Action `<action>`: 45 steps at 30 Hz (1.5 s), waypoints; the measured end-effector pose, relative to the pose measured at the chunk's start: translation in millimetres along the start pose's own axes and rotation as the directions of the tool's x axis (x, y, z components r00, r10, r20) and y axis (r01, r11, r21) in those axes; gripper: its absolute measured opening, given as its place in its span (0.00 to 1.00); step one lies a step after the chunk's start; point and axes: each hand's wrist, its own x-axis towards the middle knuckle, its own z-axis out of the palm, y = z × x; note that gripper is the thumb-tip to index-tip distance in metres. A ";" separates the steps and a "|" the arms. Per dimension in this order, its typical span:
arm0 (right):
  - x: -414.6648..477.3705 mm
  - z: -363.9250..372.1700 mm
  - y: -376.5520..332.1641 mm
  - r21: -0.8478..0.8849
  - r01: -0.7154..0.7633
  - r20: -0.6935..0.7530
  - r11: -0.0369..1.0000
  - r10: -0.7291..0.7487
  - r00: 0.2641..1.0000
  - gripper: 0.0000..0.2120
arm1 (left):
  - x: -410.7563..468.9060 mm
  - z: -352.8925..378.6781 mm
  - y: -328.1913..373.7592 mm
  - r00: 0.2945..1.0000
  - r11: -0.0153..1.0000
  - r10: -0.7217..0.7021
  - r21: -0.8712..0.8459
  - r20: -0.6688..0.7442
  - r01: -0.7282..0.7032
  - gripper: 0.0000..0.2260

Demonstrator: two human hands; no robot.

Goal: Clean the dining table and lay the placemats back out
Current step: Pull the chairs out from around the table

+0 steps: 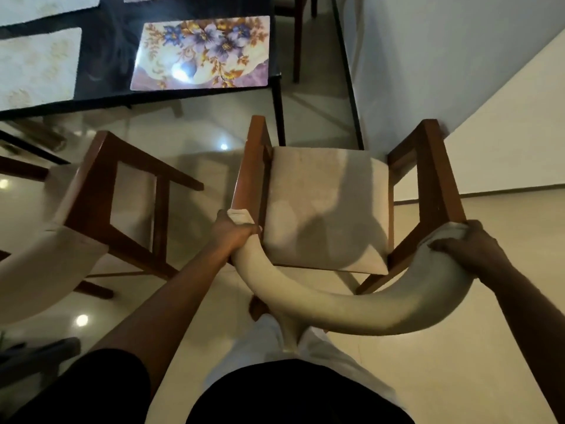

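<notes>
Left grip: my left grip (237, 231) is closed around the left end of the padded backrest (336, 313), with the fingers wrapped tight where the padding meets the wooden post.
Right grip: my right grip (467, 249) is over the right end of the same backrest. The fingers are curled over its top edge and press into the padding.
Chair: the chair (324, 209) stands at 12 o'clock from me, with a cream seat and a brown wooden frame. Its front is close to the table corner, and I cannot tell if they touch.
Table: the dark glass table (110, 50) is at 11 o'clock from the chair.
Floral placemat: the floral placemat (203, 53) lies flat on the table, just beside the near corner, with purple flowers on it.
Pale placemats: the near pale placemat (36, 65) lies at 9 o'clock from the floral one, apart from it. The far pale placemat (46, 7) lies at 12 o'clock from the near one.
Second chair: the second chair (107, 191) is at 9 o'clock from mine, apart from it and blurred.
Floor: the floor (198, 154) is of pale glossy tiles.
</notes>
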 end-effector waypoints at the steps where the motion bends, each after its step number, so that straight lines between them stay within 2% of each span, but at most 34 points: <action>1: 4.3 -1.5 -3.9 -0.002 -0.003 -0.003 1.000 0.003 1.000 0.41 | 4.3 -0.8 2.8 1.000 1.000 -0.009 -0.005 -0.003 0.009 0.37; 5: 10.9 1.8 -1.7 -0.014 0.027 -0.051 1.000 -0.028 0.998 0.34 | 16.6 2.2 2.3 0.999 1.000 -0.008 -0.028 -0.038 0.007 0.31; 8: 12.4 4.9 4.0 -0.020 0.071 -0.085 0.997 -0.072 0.994 0.24 | 21.6 1.1 -2.1 0.999 0.999 0.015 -0.036 -0.042 -0.016 0.26; 12: 5.5 6.4 8.6 0.006 0.056 -0.125 0.998 -0.055 0.991 0.13 | 23.2 -2.2 -2.1 0.998 0.998 0.057 0.044 -0.037 -0.055 0.21; 16: -5.5 26.8 2.4 0.020 0.048 -0.121 0.999 -0.045 0.992 0.20 | 30.6 -23.8 -10.4 0.994 0.990 0.100 0.101 -0.047 -0.095 0.24; 21: -23.9 49.8 -9.0 0.026 0.063 -0.121 0.998 -0.059 0.991 0.22 | 39.0 -48.4 -28.2 0.990 0.980 0.127 0.159 -0.066 -0.116 0.24; 31: -66.2 105.9 -57.4 -0.019 0.143 -0.107 0.990 -0.144 0.984 0.19 | 56.4 -115.1 -85.4 0.988 0.990 0.098 0.115 -0.118 -0.085 0.25; 45: -76.9 160.6 -115.6 -0.068 0.235 -0.069 0.970 -0.239 0.968 0.23 | 77.3 -186.1 -149.2 0.990 0.999 0.029 0.025 -0.141 -0.026 0.26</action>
